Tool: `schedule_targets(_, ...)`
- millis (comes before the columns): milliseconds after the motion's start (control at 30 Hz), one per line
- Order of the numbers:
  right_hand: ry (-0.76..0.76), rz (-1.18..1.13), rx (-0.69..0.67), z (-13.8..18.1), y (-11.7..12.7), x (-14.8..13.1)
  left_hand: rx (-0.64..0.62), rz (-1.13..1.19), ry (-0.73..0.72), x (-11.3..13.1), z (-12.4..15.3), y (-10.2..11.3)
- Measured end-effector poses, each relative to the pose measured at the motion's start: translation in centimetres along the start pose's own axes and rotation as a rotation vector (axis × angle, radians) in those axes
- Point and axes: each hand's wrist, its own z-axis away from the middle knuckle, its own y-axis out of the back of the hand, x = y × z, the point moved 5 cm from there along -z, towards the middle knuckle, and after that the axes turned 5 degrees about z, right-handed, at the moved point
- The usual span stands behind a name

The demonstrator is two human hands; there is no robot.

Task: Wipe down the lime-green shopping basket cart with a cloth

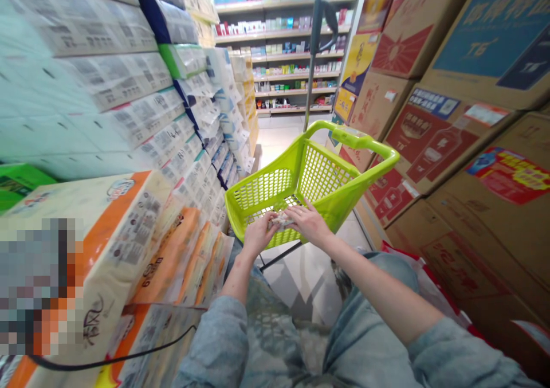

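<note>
A lime-green plastic shopping basket [326,176] with a raised handle stands in the aisle in front of me. Both my hands are at its near rim. My left hand [258,234] is closed on a small crumpled whitish item [281,222]. My right hand [310,223] pinches the same item from the right, its fingers partly stretched over it. I cannot make out what the item is. Both my forearms come out of grey-blue sleeves.
Stacked packs of tissue paper [141,118] wall the left side, with orange-and-cream packs [129,245] nearest. Brown cardboard cartons [455,147] are piled on the right. Stocked shelves [292,50] cross the far end. A pale tiled floor [279,138] runs ahead.
</note>
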Motion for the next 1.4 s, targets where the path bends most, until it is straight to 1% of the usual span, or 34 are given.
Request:
schedule_targets(100, -0.016, 0.004, -0.104, -0.5, 1.2, 1.8, 0.012, -0.025, 0.098, -0.5, -0.2, -0.3)
schedule_targets(167, -0.023, -0.012, -0.179, -0.9, 1.3, 2.4, 0.084, -0.002, 0.086, -0.2, -0.1, -0.3)
schedule_targets(233, -0.056, -0.011, -0.220, -1.2, 1.2, 2.4, 0.235, 0.055, -0.009, 0.9, 0.3, -0.1)
schedule_targets(267, -0.086, 0.004, -0.219, -1.3, 1.1, 2.3, 0.313, 0.087, -0.073, 1.6, 0.6, -0.1)
schedule_targets(300, -0.116, 0.025, -0.205, -1.3, 1.1, 2.1, 0.369, 0.112, -0.136, 2.4, 0.9, -0.2)
schedule_targets(333, -0.142, 0.046, -0.188, -1.4, 1.0, 1.8, 0.394, 0.125, -0.191, 3.1, 1.2, -0.6)
schedule_targets(400, -0.171, 0.062, -0.166, -1.5, 1.0, 1.3, 0.381, 0.115, -0.253, 4.3, 1.4, -1.5)
schedule_targets(433, -0.164, 0.046, -0.176, -1.6, 1.0, 1.1, 0.368, 0.099, -0.256, 4.7, 1.3, -2.0)
schedule_targets(500, -0.098, -0.035, -0.241, -1.8, 1.0, 1.4, 0.362, 0.066, -0.223, 4.7, 1.0, -2.5)
schedule_targets(533, -0.057, -0.085, -0.282, -1.8, 1.2, 1.9, 0.360, 0.055, -0.199, 4.5, 0.8, -2.6)
schedule_targets(600, -0.008, -0.137, -0.350, -1.8, 2.0, 3.8, 0.333, 0.040, -0.169, 3.8, 0.3, -2.6)
schedule_targets(633, -0.026, -0.111, -0.364, -1.7, 2.7, 5.2, 0.316, 0.033, -0.160, 3.5, 0.2, -2.6)
schedule_targets(667, -0.069, -0.027, -0.372, -1.6, 3.4, 6.8, 0.299, 0.028, -0.152, 3.2, 0.1, -2.4)
schedule_targets(733, -0.125, 0.181, -0.441, -1.1, 4.7, 9.8, 0.290, 0.017, -0.128, 2.8, 0.0, -2.1)
schedule_targets(767, -0.143, 0.261, -0.485, -0.8, 5.1, 10.8, 0.293, 0.004, -0.115, 2.8, 0.1, -1.9)
schedule_targets(833, -0.139, 0.350, -0.520, -0.2, 5.9, 11.9, 0.295, -0.052, -0.101, 3.2, 0.2, -1.8)
schedule_targets(900, -0.106, 0.379, -0.509, 0.1, 6.2, 11.9, 0.289, -0.132, -0.113, 4.3, 0.1, -2.0)
schedule_targets(1000, -0.074, 0.388, -0.485, 0.2, 6.1, 11.3, 0.270, -0.218, -0.148, 6.5, -0.7, -2.9)
schedule_targets(1067, -0.076, 0.390, -0.486, 0.3, 6.0, 11.2, 0.246, -0.247, -0.151, 7.9, -1.6, -3.7)
schedule_targets(1167, -0.095, 0.395, -0.489, 0.4, 5.8, 11.4, 0.214, -0.315, -0.148, 9.1, -2.9, -4.6)
schedule_targets(1267, -0.113, 0.401, -0.478, 0.5, 5.8, 11.7, 0.208, -0.343, -0.193, 8.9, -3.1, -4.7)
schedule_targets(1333, -0.116, 0.401, -0.474, 0.6, 5.7, 11.8, 0.198, -0.340, -0.217, 7.9, -2.6, -4.4)
schedule_targets(1400, -0.118, 0.397, -0.462, 0.7, 5.7, 11.9, 0.194, -0.345, -0.203, 6.4, -1.8, -3.8)
